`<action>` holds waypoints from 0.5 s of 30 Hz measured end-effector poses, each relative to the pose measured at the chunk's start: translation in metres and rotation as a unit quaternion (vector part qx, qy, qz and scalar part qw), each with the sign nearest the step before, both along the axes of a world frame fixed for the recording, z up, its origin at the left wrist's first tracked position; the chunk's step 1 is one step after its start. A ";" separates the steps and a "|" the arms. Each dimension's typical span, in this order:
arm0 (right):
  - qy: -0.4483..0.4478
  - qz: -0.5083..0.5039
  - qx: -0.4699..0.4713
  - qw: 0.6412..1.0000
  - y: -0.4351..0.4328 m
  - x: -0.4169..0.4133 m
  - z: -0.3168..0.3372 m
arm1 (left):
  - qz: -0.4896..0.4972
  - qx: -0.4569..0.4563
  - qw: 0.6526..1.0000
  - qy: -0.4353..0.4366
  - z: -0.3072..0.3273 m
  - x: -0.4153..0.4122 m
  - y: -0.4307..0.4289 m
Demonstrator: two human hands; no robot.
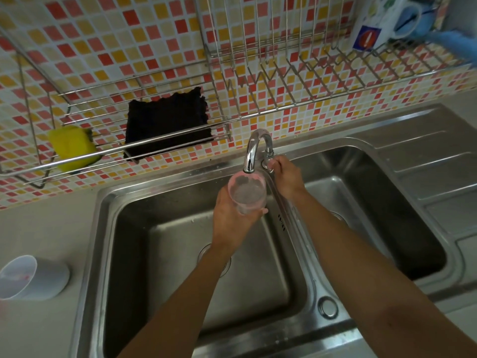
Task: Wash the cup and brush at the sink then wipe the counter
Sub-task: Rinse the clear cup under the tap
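My left hand (pixel 231 218) grips a pink translucent cup (pixel 248 193) from below and holds it upright right under the spout of the chrome tap (pixel 254 148), over the left basin of the steel sink (pixel 108 228). Water fills part of the cup. My right hand (pixel 285 175) is closed on the tap handle (pixel 268 161) behind the spout. A white plastic cup (pixel 31 277) lies on its side on the counter at the far left. I see no brush.
A wire wall rack (pixel 154 140) carries a yellow sponge (pixel 72 147) and a black cloth (pixel 167 122). A dish rack (pixel 296 81) at upper right holds a printed mug (pixel 379 21). The right basin (pixel 374 202) and ribbed draining board (pixel 438 177) lie to the right.
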State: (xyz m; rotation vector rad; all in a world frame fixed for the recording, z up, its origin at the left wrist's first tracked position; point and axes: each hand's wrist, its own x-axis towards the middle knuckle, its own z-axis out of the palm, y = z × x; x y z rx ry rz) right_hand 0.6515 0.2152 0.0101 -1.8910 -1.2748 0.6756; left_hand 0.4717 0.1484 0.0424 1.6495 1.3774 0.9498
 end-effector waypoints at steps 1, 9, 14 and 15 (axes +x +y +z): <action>-0.001 0.000 -0.004 1.000 0.000 0.000 -0.001 | 0.000 0.000 1.000 -0.001 0.000 0.001 -0.001; 0.082 0.002 -0.008 0.997 -0.028 -0.004 0.024 | -0.002 0.005 1.000 -0.016 0.003 0.006 -0.001; -0.105 0.057 -0.019 0.993 -0.120 -0.021 -0.019 | -0.001 0.024 1.000 -0.020 0.005 -0.001 0.003; -0.169 0.076 -0.035 0.982 -0.135 -0.022 -0.034 | 0.003 0.021 1.000 -0.021 0.003 -0.002 0.003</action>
